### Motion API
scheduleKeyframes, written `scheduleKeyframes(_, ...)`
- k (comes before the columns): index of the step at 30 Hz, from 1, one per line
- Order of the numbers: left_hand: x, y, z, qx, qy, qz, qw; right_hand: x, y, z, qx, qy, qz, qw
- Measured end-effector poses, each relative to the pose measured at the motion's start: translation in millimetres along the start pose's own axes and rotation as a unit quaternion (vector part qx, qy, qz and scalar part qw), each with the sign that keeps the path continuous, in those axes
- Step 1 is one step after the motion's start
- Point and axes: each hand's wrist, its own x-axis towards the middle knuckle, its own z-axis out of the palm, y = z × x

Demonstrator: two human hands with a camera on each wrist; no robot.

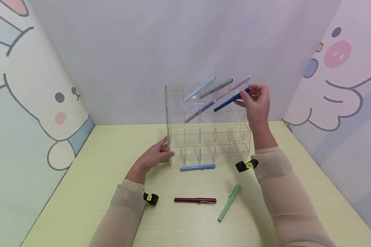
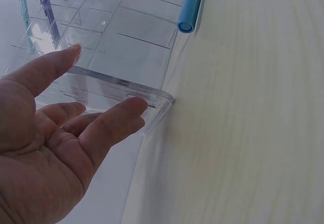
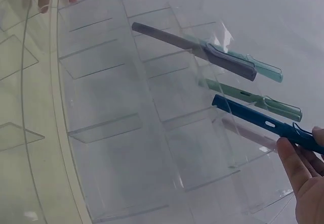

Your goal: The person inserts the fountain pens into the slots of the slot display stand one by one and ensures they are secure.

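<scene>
A clear acrylic rack (image 1: 208, 157) with tiers of small compartments stands on the table. My right hand (image 1: 257, 103) pinches a dark blue pen (image 1: 230, 100) by its capped upper end, tilted in front of the upper tiers; the right wrist view shows the pen (image 3: 253, 115) between thumb and fingers. My left hand (image 1: 154, 157) is at the rack's left side, its relaxed fingers (image 2: 114, 125) against the side panel and the thumb near the front edge. Leaning in the rack are a light blue pen (image 1: 201, 88), a grey-green pen (image 1: 214, 88), a pale lilac pen (image 1: 241, 82) and a purple pen (image 1: 200, 111).
On the table before the rack lie a light blue pen (image 1: 198, 167), a dark red pen (image 1: 194, 200) and a green pen (image 1: 229, 203). Walls with cartoon animals flank the table (image 1: 111, 144), and a plain pale wall (image 1: 126, 61) stands behind it.
</scene>
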Motion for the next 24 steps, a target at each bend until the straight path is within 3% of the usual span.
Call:
scheduleKeyframes(11, -0.8, 1.4, 1.4, 0.003, 0.002, -0.003, 1.0000, -10.4, 18.4, 2.4, -0.065, -0.027, 0.044, 0.9965)
scheduleKeyframes(19, 0.9, 1.2, 1.4, 0.007, -0.005, 0.004, 1.0000, -14.9, 20.1, 3.6, -0.140, -0.055, 0.059, 0.9869)
scheduleKeyframes(24, 1.6, 1.0, 0.5, 0.007, -0.003, 0.004, 1.0000, -15.7, 19.1, 6.0, -0.198, -0.069, 0.064, 0.9756)
